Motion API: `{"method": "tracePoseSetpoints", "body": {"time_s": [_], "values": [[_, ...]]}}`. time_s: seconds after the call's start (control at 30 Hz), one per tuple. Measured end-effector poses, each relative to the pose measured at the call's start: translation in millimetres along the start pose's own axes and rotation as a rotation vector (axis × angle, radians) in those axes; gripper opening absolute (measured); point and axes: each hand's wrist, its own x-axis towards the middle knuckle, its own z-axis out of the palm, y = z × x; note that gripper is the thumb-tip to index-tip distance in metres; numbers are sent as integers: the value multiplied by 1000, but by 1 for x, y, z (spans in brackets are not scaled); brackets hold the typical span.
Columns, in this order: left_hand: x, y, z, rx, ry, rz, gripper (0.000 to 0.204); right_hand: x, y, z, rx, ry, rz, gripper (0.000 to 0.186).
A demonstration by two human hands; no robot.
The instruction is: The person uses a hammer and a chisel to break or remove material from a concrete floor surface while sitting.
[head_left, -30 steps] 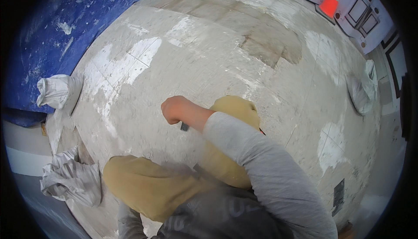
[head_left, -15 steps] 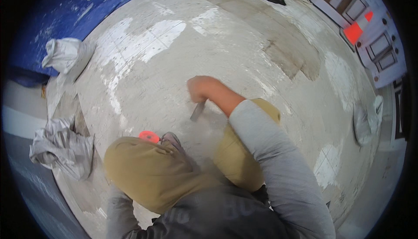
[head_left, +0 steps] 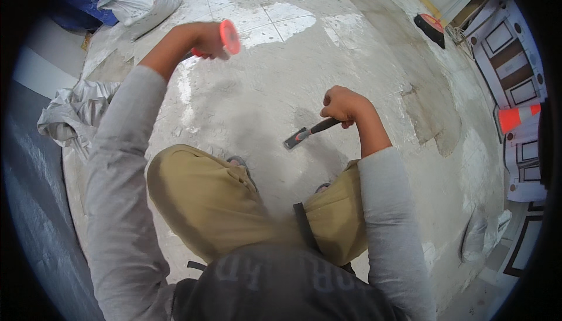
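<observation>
Raised at the upper left over the floor, my left hand (head_left: pixel 205 39) is closed around a chisel with a round orange-red hand guard (head_left: pixel 230 36). Part of its dark shank pokes out below the fist; the rest is hidden. To the right, my right hand (head_left: pixel 346 106) grips a hammer (head_left: pixel 300 136) by its black handle. The short, blocky metal head points down and left, above the dusty grey floor (head_left: pixel 257 101). Between the two hands lies bare floor with a rough coat of dried material and scattered grit. My bent knees in tan trousers are below them.
White sacks (head_left: pixel 143 5) and a crumpled grey-white sack (head_left: pixel 76 113) lie at the left. White tile patches (head_left: pixel 287 22) show through the grey coat. At the right are a broom head (head_left: pixel 430 30), an orange traffic cone (head_left: pixel 518 117), panelled boards (head_left: pixel 515 57) and another sack (head_left: pixel 475 236).
My left hand, hidden before, has come into view at the upper left with the chisel. My right hand and hammer have moved right. The whole view has shifted and turned.
</observation>
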Motion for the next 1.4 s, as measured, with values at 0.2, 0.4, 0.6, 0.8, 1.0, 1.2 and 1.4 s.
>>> {"method": "tracePoseSetpoints", "body": {"time_s": [0.2, 0.4, 0.6, 0.8, 1.0, 1.2, 1.4], "values": [[26, 30, 1, -38, 12, 19, 28, -3, -11, 9, 87, 75, 11, 26], [39, 34, 62, -83, -254, 21, 29, -8, -18, 20, -105, 1, -83, 30], [44, 6, 81, 82, -271, -98, 29, -9, -8, 30, -257, 100, -151, 53], [84, -45, 110, -325, 222, 316, 37, -7, -3, 22, -151, 47, -44, 51], [118, -48, 136, -476, 425, 289, 45, 3, 12, 24, -251, 93, -130, 49], [139, -49, 163, -619, 350, 183, 45, 5, 15, 36, -505, -95, -46, 33], [144, -47, 155, -582, 272, 63, 46, 15, 31, 83, -838, -115, 70, 18]]}}
